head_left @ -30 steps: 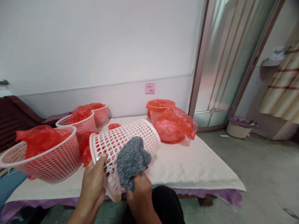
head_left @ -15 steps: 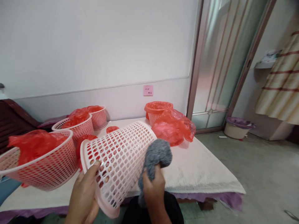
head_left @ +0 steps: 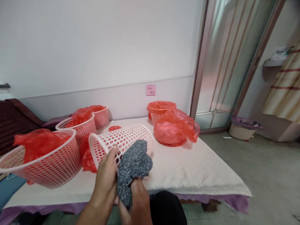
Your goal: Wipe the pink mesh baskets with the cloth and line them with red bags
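Observation:
A pink perforated basket lies on its side over the near edge of the white-covered surface, its open rim facing left. My left hand grips it near the rim, with the thumb on the outside. In my right hand is a bunched grey cloth, pressed against or just in front of the basket's side. The cloth hides part of the basket and some of my right fingers.
Pink baskets with red bags stand at the left. A red-lined basket and a loose red bag sit at the back right. A pink note is on the wall; a bin stands on the floor.
The basket has turned and shows more of its open rim. My right hand has moved left with the cloth, closer to my left hand. The view has shifted slightly.

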The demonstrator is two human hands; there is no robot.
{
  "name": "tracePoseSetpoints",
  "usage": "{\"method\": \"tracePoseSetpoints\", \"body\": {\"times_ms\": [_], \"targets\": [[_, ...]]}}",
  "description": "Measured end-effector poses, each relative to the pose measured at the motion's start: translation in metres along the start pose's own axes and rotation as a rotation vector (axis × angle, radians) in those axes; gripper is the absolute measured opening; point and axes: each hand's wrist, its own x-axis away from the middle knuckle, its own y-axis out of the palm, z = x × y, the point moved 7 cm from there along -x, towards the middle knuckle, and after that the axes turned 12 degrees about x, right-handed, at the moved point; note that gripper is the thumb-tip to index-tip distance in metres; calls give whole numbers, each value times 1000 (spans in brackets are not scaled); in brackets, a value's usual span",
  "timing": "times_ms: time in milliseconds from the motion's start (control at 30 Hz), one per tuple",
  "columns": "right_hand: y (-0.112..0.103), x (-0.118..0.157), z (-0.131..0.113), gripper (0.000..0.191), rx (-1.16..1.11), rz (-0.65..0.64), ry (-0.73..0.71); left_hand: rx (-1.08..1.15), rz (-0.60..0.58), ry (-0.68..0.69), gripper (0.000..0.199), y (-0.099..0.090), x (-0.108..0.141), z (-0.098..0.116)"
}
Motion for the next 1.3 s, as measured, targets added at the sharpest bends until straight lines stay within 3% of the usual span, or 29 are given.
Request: {"method": "tracePoseSetpoints", "body": {"times_ms": [133, 233, 300, 433, 500, 567, 700, 800, 867, 933, 1000, 1067, 1167, 1300], "targets": [[-12, -10, 8, 49, -87, 45, 36, 5, -185, -62, 29, 26, 10, -14], [-21, -22, 31, 25, -132, 28, 233, -201, -406, -33, 31, 31, 23, -22], [-27, -28, 51, 16, -184, 14, 385, -405, -554, -21, 38, 21, 32, -30], [-44, -37, 87, 38, -336, 64, 604, -981, -873, -81, 57, -23, 49, -57], [-49, -38, 97, 45, -415, 66, 664, -1280, -997, 3, 62, -45, 50, -65], [-52, -39, 101, 46, -489, 65, 690, -1485, -1058, 145, 47, -59, 47, -69], [-55, -43, 103, 49, -587, 112, 690, -1604, -1106, 390, 36, -65, 43, -69], [-49, -40, 97, 43, -566, 118, 681, -1436, -1070, 490, 27, -50, 46, -58], [-37, -33, 81, 30, -473, 47, 610, -1235, -936, 451, 22, -38, 43, -45], [-24, -22, 53, 21, -331, -21, 412, -977, -745, 356, 17, -29, 37, -31], [-18, -9, 23, 33, -169, 5, 132, -714, -571, 264, 14, -23, 31, -19], [-16, 0, 9, 45, 4, 55, -72, -546, -421, 200, 24, -25, 27, -10], [-25, -9, 34, 44, 222, 105, -115, -525, -223, 167, 35, -38, 25, 3], [-48, -32, 94, 24, 292, 186, 189, -474, -91, 163, 40, -57, 26, 16]]}}
